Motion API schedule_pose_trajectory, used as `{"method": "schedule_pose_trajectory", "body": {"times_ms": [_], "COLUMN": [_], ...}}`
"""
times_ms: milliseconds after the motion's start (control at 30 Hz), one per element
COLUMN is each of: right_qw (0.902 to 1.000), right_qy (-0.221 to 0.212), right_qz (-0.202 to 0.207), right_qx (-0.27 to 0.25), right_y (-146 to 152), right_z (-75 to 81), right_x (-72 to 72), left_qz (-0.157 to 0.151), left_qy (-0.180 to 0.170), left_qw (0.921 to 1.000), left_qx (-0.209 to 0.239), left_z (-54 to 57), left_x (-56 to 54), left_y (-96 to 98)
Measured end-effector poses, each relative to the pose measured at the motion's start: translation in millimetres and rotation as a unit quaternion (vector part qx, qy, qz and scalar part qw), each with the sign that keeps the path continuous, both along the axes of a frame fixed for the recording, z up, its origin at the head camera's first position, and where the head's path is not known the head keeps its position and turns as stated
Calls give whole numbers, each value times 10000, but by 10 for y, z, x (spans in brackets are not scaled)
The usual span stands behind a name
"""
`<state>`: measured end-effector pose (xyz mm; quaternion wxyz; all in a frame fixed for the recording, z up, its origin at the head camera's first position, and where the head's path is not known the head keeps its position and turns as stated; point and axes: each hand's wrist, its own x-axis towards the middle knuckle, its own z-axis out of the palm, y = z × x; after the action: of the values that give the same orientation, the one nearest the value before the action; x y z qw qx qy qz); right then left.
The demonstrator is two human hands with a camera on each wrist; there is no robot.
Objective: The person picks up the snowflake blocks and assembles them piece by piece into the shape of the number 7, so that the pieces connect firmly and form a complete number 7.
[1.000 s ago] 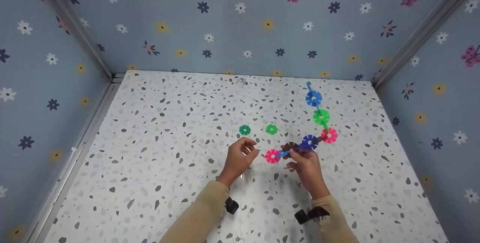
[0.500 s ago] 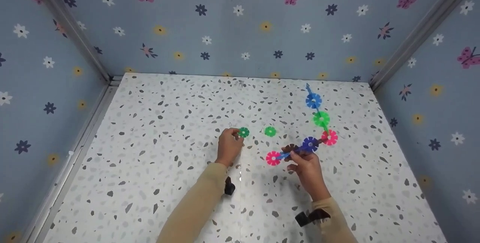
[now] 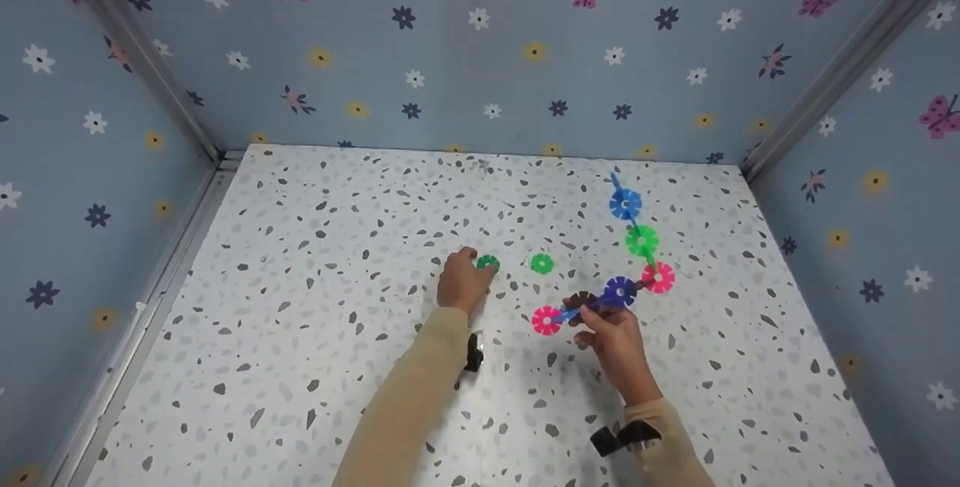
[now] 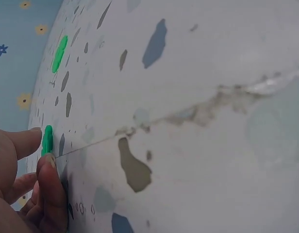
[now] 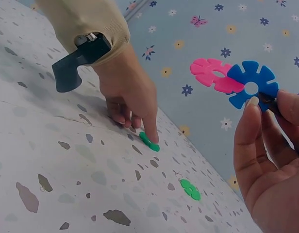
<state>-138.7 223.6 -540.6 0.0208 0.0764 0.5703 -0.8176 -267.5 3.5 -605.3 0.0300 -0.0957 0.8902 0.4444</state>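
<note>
My left hand [image 3: 463,282] is at the dark green interlocking disc [image 3: 488,263], thumb and fingertips at its edges. The disc lies on the table; in the left wrist view its green rim [image 4: 47,140] shows between the fingertips. My right hand [image 3: 616,333] pinches a chain of slotted plastic discs by the brown disc [image 3: 581,299]. A blue disc [image 5: 251,86] and a pink disc [image 5: 212,75] form the chain's near end in the right wrist view. From there the chain runs through the dark blue disc [image 3: 620,292], a second pink disc [image 3: 658,277] and a bright green disc [image 3: 641,241].
A loose light green disc [image 3: 542,263] lies right of the dark green one, between the hands. The chain's far end has a blue disc [image 3: 625,204] toward the back wall. Patterned blue walls [image 3: 480,59] enclose the speckled white table [image 3: 337,247] behind and at both sides.
My left hand has moved forward and left to the dark green disc, and its fingers have shifted around the disc's edges. The right hand stays nearly still with the chain.
</note>
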Motion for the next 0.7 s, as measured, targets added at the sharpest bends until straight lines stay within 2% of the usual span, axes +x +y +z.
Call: {"method": "schedule_pose_trajectory", "body": {"times_ms": [233, 433, 700], "right_qw": [10000, 9999, 9996], "right_qy": [-50, -61, -100], "right_qz": [-1, -125, -253], "right_qx": [-22, 18, -3], "right_y": [-21, -21, -47], "right_z": [-4, 6, 45], "right_x": [31, 41, 12], "left_qz": [71, -12, -138], "left_qy": [0, -9, 85], "left_qw": [9993, 10000, 9985], "left_qx": [-364, -16, 528], "left_z": [15, 5, -5], "left_x": [30, 61, 112], "left_y": [28, 22, -89]}}
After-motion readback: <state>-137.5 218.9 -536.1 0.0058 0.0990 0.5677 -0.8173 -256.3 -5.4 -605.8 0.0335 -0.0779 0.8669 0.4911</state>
